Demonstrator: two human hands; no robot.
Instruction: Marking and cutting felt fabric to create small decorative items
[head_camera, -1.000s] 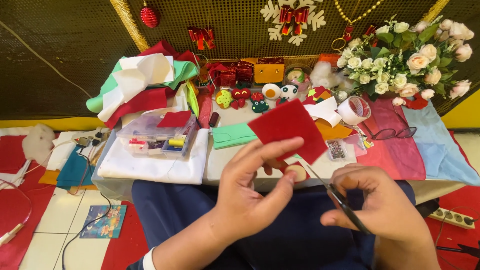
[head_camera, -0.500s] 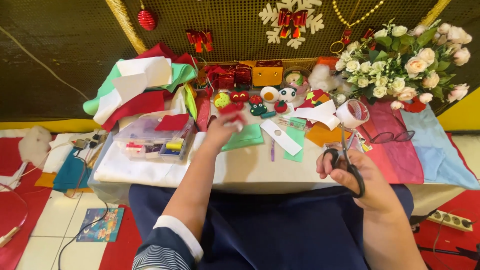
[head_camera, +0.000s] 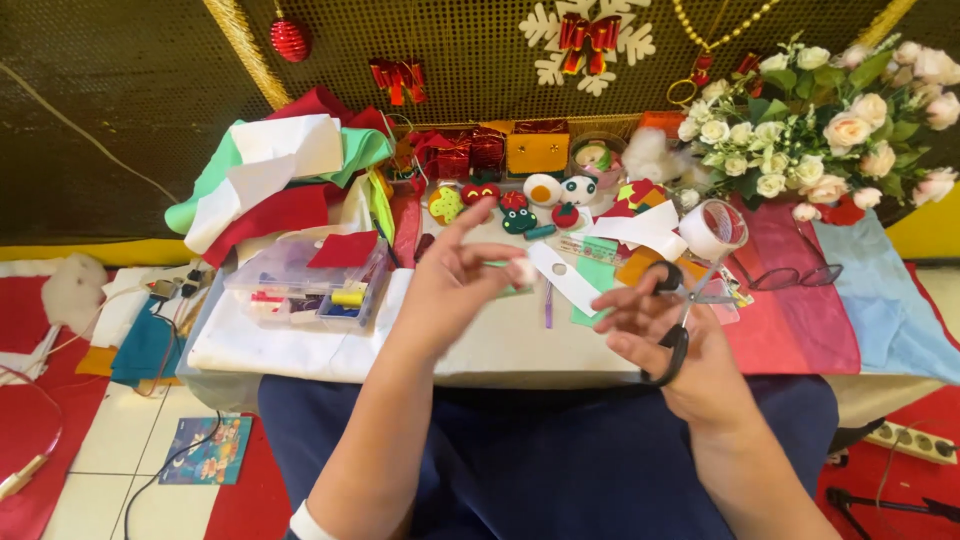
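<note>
My left hand (head_camera: 450, 285) hovers over the middle of the low table (head_camera: 300, 345), index finger raised, the other fingertips pinched on a small pale piece (head_camera: 522, 270) that is blurred. My right hand (head_camera: 680, 350) is beside it at the table's front edge, its fingers through the black handles of scissors (head_camera: 682, 320) whose blades point up and away. A white paper strip (head_camera: 565, 280) and a green felt piece (head_camera: 603, 272) lie on the table between and beyond the hands. My blue-clad lap is below.
A clear plastic box (head_camera: 300, 285) with a red felt square (head_camera: 343, 250) sits left. Stacked felt sheets (head_camera: 270, 180) lie behind it. Small felt ornaments (head_camera: 520, 205), a tape roll (head_camera: 715, 230), glasses (head_camera: 790, 275) and a flower bouquet (head_camera: 830, 120) fill the back and right. A power strip (head_camera: 910, 440) lies on the floor.
My left hand held a red felt square, reached out to the far table, and has come back without it, now pinching something small. The right hand kept the scissors and rose slightly.
</note>
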